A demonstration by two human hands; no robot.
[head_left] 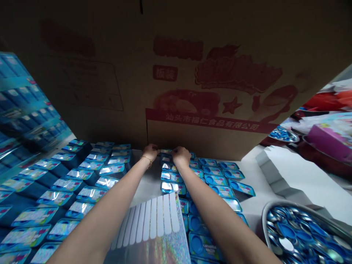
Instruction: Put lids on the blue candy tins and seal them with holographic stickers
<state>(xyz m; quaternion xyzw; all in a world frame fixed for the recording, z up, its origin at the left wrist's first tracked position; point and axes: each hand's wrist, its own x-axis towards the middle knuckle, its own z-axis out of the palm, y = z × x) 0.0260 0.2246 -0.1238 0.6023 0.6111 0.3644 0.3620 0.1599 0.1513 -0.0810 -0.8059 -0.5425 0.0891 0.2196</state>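
"Any open room?"
"A bare strip of bench (150,183) on the near side of the left hand (150,151). Just beyond both hands, the carton (198,137) walls things off."
"Their pose?"
"Reaching forward, apart: the left half curled, the right hand (181,156) bent downward. Whether either grips, I can't tell."
"And the packs (172,177)?"
"One row runs nearer from the right hand; more spread to its right."

At the back of your table (150,180) stands a box (132,84). Before it, packs in rows (68,185) occupy your left; a second group of packs (214,179) lies right of centre. Nearest you, between both groups, is a card sheet (154,238). A bowl (264,223) holding small pieces (305,234) sits far right.
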